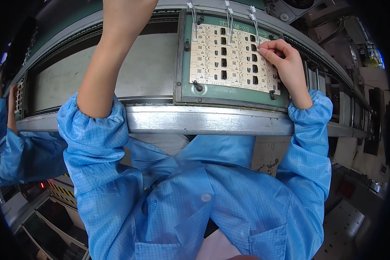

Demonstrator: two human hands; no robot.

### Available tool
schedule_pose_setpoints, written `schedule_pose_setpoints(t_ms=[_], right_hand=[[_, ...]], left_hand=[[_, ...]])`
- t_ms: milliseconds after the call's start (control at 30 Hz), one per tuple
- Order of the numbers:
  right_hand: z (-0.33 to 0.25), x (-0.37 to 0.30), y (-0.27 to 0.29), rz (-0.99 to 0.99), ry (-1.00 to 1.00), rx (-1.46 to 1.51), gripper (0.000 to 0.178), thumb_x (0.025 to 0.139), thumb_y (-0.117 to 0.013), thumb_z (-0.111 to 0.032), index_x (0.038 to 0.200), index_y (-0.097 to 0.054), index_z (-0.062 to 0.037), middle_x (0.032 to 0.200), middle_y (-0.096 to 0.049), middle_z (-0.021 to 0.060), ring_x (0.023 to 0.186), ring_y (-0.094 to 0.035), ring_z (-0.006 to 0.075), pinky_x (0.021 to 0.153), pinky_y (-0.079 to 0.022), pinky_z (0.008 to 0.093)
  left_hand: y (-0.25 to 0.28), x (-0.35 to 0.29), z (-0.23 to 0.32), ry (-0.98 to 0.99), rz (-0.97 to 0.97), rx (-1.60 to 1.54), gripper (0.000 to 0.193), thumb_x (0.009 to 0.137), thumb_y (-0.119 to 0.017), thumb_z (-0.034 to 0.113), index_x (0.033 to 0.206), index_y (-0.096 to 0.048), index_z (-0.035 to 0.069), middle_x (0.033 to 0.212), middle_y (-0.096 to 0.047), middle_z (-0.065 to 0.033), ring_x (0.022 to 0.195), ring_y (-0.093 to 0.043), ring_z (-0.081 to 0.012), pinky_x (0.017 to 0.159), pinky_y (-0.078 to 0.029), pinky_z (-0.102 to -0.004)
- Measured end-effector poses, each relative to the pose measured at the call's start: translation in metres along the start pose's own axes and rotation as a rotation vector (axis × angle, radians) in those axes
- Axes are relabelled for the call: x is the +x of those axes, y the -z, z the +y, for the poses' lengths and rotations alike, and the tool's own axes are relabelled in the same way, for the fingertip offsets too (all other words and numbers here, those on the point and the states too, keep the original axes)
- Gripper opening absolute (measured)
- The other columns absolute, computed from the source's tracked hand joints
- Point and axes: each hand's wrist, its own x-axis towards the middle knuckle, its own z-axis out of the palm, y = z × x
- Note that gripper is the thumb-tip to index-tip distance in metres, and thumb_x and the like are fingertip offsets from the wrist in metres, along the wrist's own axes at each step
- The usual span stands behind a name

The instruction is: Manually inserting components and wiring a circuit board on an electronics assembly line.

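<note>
A panel of cream circuit boards (209, 82) lies in a green fixture (242, 96) on the line. Black components (223, 63) stand in columns on the panel. Thin wire leads (230, 26) with white plugs run from the panel over the fixture's far edge. My right hand (286, 60) is over the panel's right part, thumb and index finger pinched at the lower end of the rightmost wire lead (256, 30). The fingertips partly hide that end. My left hand (129, 16) reaches past the far rail at upper left; its fingers are cut off by the picture's top edge.
A metal rail (203, 120) runs along the near side of the conveyor. Dark knobs (197, 86) stand near the fixture's corners. On the far left, another person's hand (12, 102) is at a second fixture (19, 100). Machinery stands at the upper right.
</note>
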Motion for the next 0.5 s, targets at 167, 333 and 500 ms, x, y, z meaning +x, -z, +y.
schedule_pose_setpoints(t_ms=[167,333,500], right_hand=[[0.008,0.002,0.002,0.002,-0.026,0.062,0.016,0.095,-0.073,-0.014,0.104,-0.075,-0.0013,0.083,-0.065,-0.0037,0.074,-0.054,0.0028,0.068,-0.043,0.0187],[0.008,0.001,-0.002,0.005,0.013,0.013,0.015,0.095,-0.073,-0.013,0.104,-0.075,-0.0011,0.083,-0.066,-0.0035,0.074,-0.054,0.0032,0.067,-0.044,0.0191],[0.016,0.002,0.001,0.058,0.203,-0.112,0.013,0.092,-0.074,-0.011,0.102,-0.076,-0.0032,0.082,-0.063,-0.0037,0.075,-0.056,0.0053,0.065,-0.044,0.0216]], left_hand=[[-0.002,-0.001,0.0,-0.016,0.007,0.002,0.011,0.084,-0.071,-0.001,0.094,-0.075,0.0,0.088,-0.073,-0.013,0.083,-0.069,-0.0264,0.075,-0.053,-0.0351],[-0.001,-0.005,-0.004,-0.031,0.02,0.009,0.01,0.084,-0.072,-0.001,0.093,-0.075,0.0,0.087,-0.073,-0.0126,0.083,-0.069,-0.0265,0.075,-0.053,-0.0353],[-0.004,0.0,0.0,-0.039,0.003,0.005,0.01,0.083,-0.072,-0.001,0.092,-0.075,0.001,0.086,-0.073,-0.0119,0.083,-0.069,-0.0266,0.073,-0.053,-0.0357]])
